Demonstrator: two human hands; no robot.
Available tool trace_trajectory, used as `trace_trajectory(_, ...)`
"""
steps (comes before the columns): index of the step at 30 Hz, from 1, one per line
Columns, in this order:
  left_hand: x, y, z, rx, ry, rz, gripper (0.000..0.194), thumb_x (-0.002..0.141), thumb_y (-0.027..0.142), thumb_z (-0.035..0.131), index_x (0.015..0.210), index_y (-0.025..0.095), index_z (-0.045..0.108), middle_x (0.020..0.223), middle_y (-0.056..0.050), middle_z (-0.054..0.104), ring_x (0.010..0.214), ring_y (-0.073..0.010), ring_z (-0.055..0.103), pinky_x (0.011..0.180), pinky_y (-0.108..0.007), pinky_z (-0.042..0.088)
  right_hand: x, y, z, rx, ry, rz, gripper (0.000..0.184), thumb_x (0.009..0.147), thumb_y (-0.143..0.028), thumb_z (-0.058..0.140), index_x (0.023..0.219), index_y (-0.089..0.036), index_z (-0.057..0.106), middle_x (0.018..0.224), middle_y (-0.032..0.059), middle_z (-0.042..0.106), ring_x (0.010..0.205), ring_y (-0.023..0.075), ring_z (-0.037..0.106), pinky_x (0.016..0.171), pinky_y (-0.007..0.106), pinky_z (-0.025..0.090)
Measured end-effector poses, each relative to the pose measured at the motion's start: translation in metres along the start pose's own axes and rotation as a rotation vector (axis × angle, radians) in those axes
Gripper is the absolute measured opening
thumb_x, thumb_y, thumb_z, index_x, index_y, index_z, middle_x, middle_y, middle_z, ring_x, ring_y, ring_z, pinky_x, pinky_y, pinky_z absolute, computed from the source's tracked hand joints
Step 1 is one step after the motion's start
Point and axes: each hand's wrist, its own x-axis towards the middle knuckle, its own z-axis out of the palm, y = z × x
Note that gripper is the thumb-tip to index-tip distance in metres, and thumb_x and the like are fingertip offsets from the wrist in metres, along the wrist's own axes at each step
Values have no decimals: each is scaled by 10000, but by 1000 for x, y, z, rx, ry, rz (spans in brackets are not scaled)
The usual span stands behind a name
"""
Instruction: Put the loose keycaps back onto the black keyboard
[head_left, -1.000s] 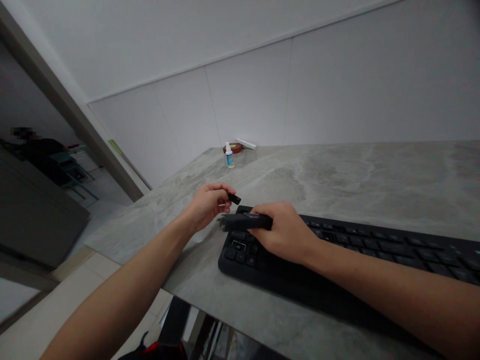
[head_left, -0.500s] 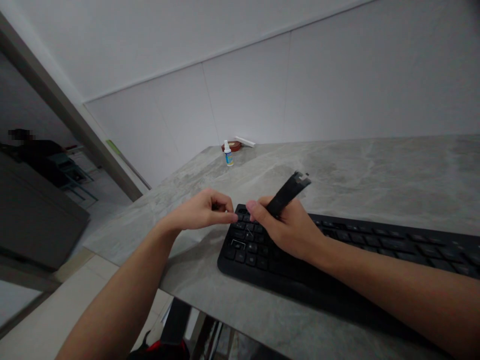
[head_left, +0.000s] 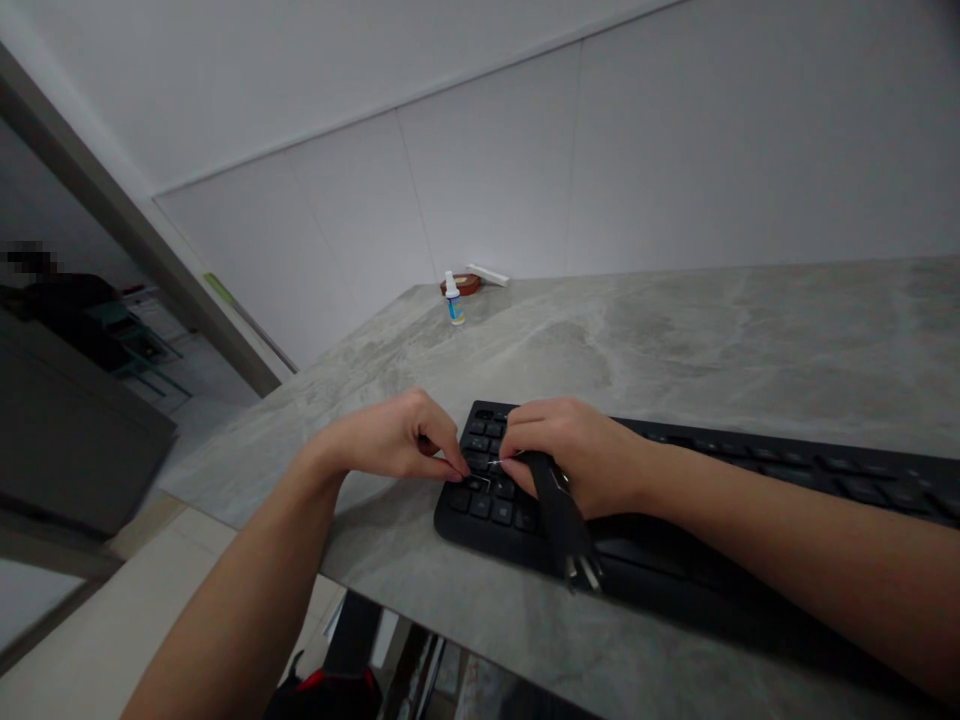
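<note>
A black keyboard [head_left: 637, 570] lies on the grey marbled table. My right hand [head_left: 574, 450] is over its left part, closed around a black keycap puller [head_left: 559, 510]. The puller's metal prongs point down toward the keyboard's near edge. By the right fingertips a thin metal wire [head_left: 495, 462] shows; I cannot tell if it belongs to the puller. A bent, light wire [head_left: 484, 483] outlines a key just below. My left hand [head_left: 409, 440] has thumb and forefinger pinched together at the keyboard's left edge, close to that bent wire; what they hold, if anything, is too small to make out.
A small white spray bottle [head_left: 454, 300] stands far back, near a reddish-brown object [head_left: 466, 285] and a white strip [head_left: 487, 274] by the wall. At left, beyond a doorway, a person in dark clothing [head_left: 71, 305] sits. The table's front edge [head_left: 420, 630] runs below the keyboard.
The puller's pronged end has swung from pointing up and away to pointing down toward me. My right hand has turned over, and my left pinch has moved down along the keyboard's edge.
</note>
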Motion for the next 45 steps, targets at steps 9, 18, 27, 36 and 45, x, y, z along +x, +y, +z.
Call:
trace_trajectory(9, 0, 0, 2, 21, 1, 8, 165, 829, 165, 700, 869, 255, 833, 669, -40, 747, 521, -120, 578, 515, -218, 401, 1, -1, -2, -298, 6, -230, 203, 928, -186, 547, 742, -163, 624, 682, 19, 571, 622, 141, 457, 590, 299, 291)
trace_trajectory(18, -2, 2, 2, 47, -4, -9, 189, 825, 140, 646, 790, 211, 817, 605, -28, 698, 486, -103, 510, 484, -221, 344, 3, -5, 3, -342, -35, -229, 153, 878, -157, 597, 728, -167, 622, 681, 15, 598, 617, 142, 485, 578, 303, 306)
trace_trajectory(27, -2, 2, 3, 50, -12, 19, 202, 809, 122, 641, 770, 218, 814, 580, -19, 668, 482, -108, 499, 482, -232, 339, 6, -8, 4, -415, -47, -228, 124, 874, -141, 579, 765, -159, 635, 699, 32, 615, 645, 157, 500, 593, 306, 331)
trace_trajectory(36, -2, 3, 3, 52, -26, 23, 192, 828, 128, 634, 772, 203, 802, 596, -16, 656, 499, -110, 485, 500, -239, 342, 8, -10, 6, -479, -61, -268, 103, 792, -62, 584, 773, -142, 647, 713, 41, 609, 651, 166, 482, 564, 316, 284)
trace_trajectory(45, -4, 4, 1, 53, 2, 35, 192, 830, 130, 615, 756, 179, 785, 582, -8, 628, 501, -100, 472, 499, -235, 329, 11, -12, 7, -512, -97, -276, 108, 794, -61, 578, 782, -139, 652, 724, 47, 614, 651, 170, 486, 565, 318, 283)
